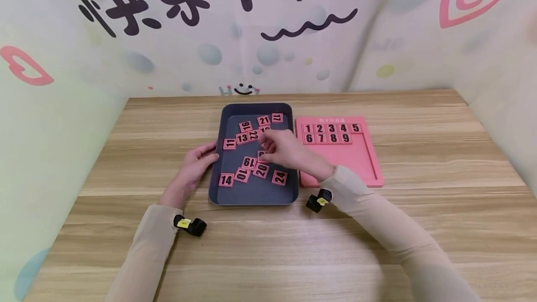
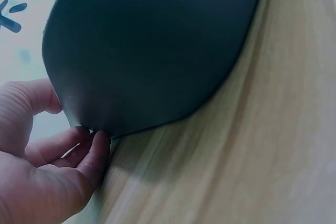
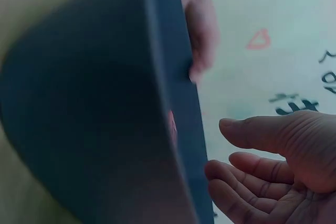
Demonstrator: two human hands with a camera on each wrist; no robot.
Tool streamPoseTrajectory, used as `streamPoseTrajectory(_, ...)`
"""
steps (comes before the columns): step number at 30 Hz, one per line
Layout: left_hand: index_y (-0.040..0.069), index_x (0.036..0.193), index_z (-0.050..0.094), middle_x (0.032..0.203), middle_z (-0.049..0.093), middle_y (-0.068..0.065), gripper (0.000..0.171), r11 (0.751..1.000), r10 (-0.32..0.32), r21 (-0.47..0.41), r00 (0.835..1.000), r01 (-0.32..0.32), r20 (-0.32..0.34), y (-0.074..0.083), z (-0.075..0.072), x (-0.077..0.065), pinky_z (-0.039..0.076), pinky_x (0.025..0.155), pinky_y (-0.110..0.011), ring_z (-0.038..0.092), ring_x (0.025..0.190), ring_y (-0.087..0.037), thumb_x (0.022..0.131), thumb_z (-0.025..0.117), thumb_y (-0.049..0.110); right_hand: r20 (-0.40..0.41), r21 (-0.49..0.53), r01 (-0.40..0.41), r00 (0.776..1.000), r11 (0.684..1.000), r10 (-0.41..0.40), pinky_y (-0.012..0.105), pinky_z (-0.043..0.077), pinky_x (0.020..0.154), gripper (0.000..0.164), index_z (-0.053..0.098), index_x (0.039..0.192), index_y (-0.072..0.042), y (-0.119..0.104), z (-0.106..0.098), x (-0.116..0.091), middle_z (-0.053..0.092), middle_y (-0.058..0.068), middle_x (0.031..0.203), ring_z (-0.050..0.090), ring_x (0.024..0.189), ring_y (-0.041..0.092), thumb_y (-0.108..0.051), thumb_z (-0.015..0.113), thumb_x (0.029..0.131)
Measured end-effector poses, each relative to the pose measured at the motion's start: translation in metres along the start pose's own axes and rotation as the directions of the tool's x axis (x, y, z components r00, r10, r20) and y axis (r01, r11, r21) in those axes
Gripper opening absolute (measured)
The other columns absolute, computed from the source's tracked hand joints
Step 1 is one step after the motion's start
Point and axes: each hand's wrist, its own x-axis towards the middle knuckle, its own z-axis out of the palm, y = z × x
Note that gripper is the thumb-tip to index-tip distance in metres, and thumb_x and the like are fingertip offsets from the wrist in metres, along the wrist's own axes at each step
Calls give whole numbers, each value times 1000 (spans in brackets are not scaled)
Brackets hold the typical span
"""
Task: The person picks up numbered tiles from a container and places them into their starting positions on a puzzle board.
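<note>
A dark blue-grey tray [image 1: 253, 197] holds several loose pink number tiles, among them 14 [image 1: 226, 180], 24 [image 1: 279, 177] and 16 [image 1: 245, 126]. At its left side my left hand [image 1: 194, 168] grips the rim, thumb and fingers against the wall; the left wrist view shows these fingers [image 2: 94, 156] touching the tray's outside. Above the tray's right half hovers my right hand [image 1: 285, 149], partly covering a couple of tiles. In the right wrist view its thumb [image 3: 252, 131] and fingers are apart, loosely bent, with nothing visible between them.
Right of the tray lies a pink puzzle board [image 1: 335, 167], with tiles 1 to 5 in its top row and 6 to 9 below. Both stand on a wood-grain table [image 1: 260, 255]. A printed cloth [image 1: 235, 59] hangs behind.
</note>
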Motion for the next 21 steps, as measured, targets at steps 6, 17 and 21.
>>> streamPoseTrajectory(6, -5, 140, 37, 144, 38, -19, 49, 1000, -3, -5, 1000, 3, -10, -1, 0, 0, 41, 94, -17, 39, 128, -26, 93, 49, 0, 53, -3, 39, 998, 999, -39, 20, 52, 70, 27, 63, 103, 3, -13, 17, 2, 67, 12, 91, 63, 77, 14, -8, 73, 80)
streamPoseTrajectory(17, -6, 140, 36, 144, 38, -19, 49, 1000, -5, -11, 1000, 5, -8, -1, 0, 1, 41, 93, -16, 39, 128, -26, 93, 48, 0, 119, -66, 37, 992, 997, -28, 20, 49, 69, 26, 68, 103, -3, -23, 37, 3, 67, 4, 85, 58, 75, 11, -14, 74, 80)
streamPoseTrajectory(21, -7, 140, 36, 144, 38, -19, 49, 1000, -6, -8, 1000, 6, -7, -1, 0, 1, 41, 93, -16, 39, 128, -26, 93, 48, 0, 135, -108, 36, 991, 994, -21, 22, 49, 69, 28, 69, 103, -3, -23, 42, 4, 67, 5, 87, 58, 75, 11, -16, 75, 79)
